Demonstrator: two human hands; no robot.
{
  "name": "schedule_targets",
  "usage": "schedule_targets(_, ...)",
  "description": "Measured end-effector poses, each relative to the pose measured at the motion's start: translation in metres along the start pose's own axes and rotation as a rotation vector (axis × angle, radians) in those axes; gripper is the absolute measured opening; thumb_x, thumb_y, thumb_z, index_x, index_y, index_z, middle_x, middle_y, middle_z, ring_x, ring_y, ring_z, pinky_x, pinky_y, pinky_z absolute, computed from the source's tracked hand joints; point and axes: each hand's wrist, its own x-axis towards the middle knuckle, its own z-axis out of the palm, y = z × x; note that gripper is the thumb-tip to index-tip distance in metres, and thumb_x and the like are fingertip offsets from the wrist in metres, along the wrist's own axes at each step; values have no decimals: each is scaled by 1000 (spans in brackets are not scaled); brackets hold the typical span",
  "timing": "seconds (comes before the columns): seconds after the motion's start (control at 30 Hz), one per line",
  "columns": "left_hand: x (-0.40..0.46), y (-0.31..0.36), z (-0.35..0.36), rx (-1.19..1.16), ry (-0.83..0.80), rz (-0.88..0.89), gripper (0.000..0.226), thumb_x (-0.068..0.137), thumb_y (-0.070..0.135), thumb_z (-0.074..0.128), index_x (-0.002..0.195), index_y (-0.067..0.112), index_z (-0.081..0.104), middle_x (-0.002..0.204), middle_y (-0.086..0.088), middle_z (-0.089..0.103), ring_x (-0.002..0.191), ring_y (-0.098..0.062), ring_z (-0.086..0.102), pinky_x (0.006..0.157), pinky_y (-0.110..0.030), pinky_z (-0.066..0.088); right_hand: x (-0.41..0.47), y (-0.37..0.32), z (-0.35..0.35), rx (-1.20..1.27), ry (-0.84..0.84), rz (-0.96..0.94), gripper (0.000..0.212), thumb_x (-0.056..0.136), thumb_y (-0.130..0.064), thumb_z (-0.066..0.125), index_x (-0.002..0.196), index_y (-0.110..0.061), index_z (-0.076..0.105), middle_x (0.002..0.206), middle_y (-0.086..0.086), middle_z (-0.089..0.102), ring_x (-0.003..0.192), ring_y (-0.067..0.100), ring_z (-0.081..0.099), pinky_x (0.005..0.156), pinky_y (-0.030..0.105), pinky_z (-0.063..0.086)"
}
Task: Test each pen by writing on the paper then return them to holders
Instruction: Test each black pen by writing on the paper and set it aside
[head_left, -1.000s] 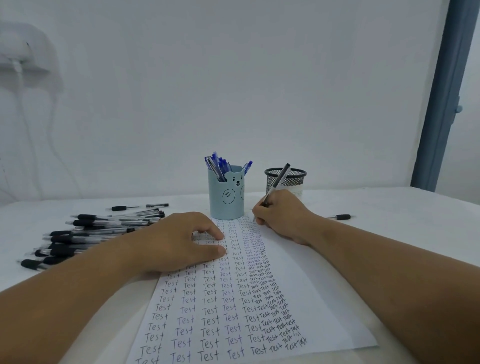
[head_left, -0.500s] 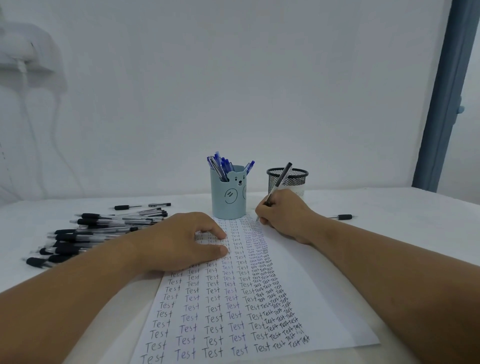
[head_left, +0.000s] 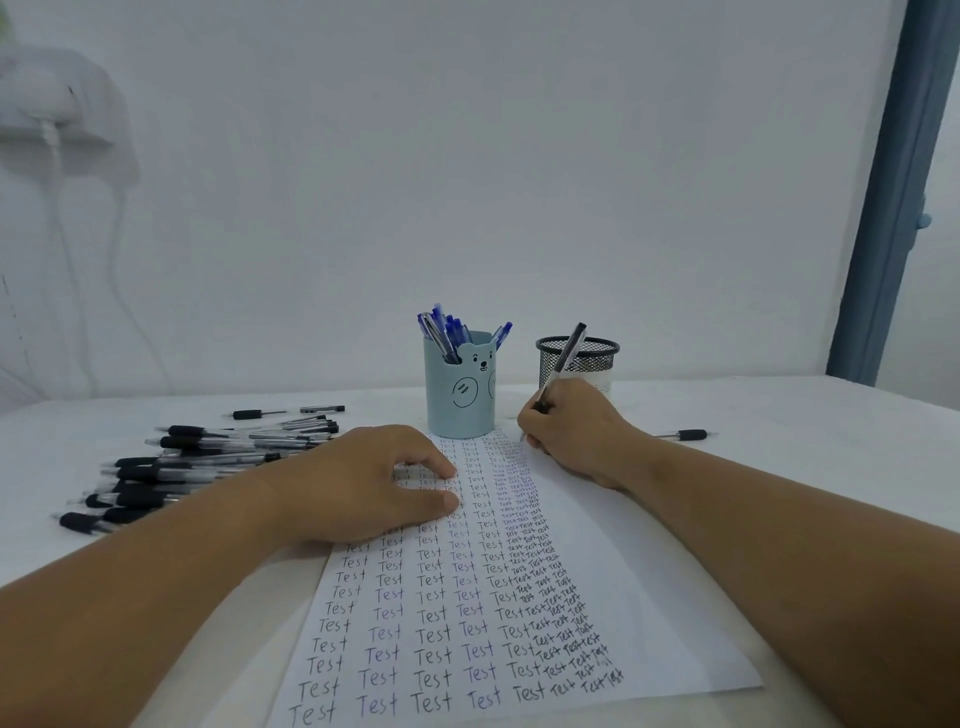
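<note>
- White is pretty much the whole head view: white wall, white table (head_left: 779, 415), and a white sheet of paper (head_left: 623, 597) running from the near edge up to the holders, packed with columns of handwritten "Test".
- Right hand (head_left: 576, 431) sits at the far right end of the sheet, fingers curled round a clear-barrelled pen with a black cap end (head_left: 563, 358). The pen leans up and to the right, its top crossing in front of the mesh holder; the tip is down at the paper, though I can't tell if it actually touches.
- Left hand (head_left: 374, 483) lies palm down on the left part of the sheet, fingers loosely bent, thumb and fingertips pressing the paper, holding nothing.
- Pale blue plastic pen cup with a bear face (head_left: 460, 389) stands at the far end of the sheet, with a bunch of blue pens (head_left: 447, 332) sticking out.
- Black wire-mesh pen cup (head_left: 584, 358) stands just right of it, behind the right hand.
- Big loose pile of black-grip pens (head_left: 208, 462) lies on the table left of the paper.
- One more black-grip pen (head_left: 685, 434) lies alone, past the right wrist.
</note>
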Motion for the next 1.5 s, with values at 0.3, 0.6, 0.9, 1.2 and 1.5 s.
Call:
schedule_targets(0.3,0,0,0,3,3,13,35,81,64,66,112,50,63,128,35,49,116,10,45,105,-23,37,0,2,-1,-36,6,-4,26,88,-16,56,79,6,66,65,4,67,56,17,50,54,27,40)
schedule_targets(0.6,-2,1,0,10,-4,21,34,83,62,66,114,49,63,128,35,49,112,16,42,100,-19,34,3,3,1,-111,16,-8,26,87,-21,59,81,3,66,82,17,72,64,19,53,62,31,43)
schedule_targets(0.9,-2,0,-1,-11,-2,4,35,82,63,67,114,50,63,130,35,49,122,6,44,108,-24,35,-11,-5,-2,292,7,-71,41,103,-41,51,83,-9,67,69,1,64,51,12,51,54,27,43)
schedule_targets(1.2,-2,-4,-1,-24,-3,3,38,79,66,67,114,52,64,134,34,48,127,5,43,114,-28,34,-30,-32,-14,51,51,-452,40,100,-2,47,122,-34,40,86,6,61,72,10,56,71,25,46)
schedule_targets(1.5,-3,-2,-1,-22,-7,12,40,77,67,67,115,52,63,131,35,49,124,7,44,110,-23,35,-38,-29,-17,-82,-9,-572,6,106,-23,46,111,-26,46,68,11,49,57,15,38,55,34,35)
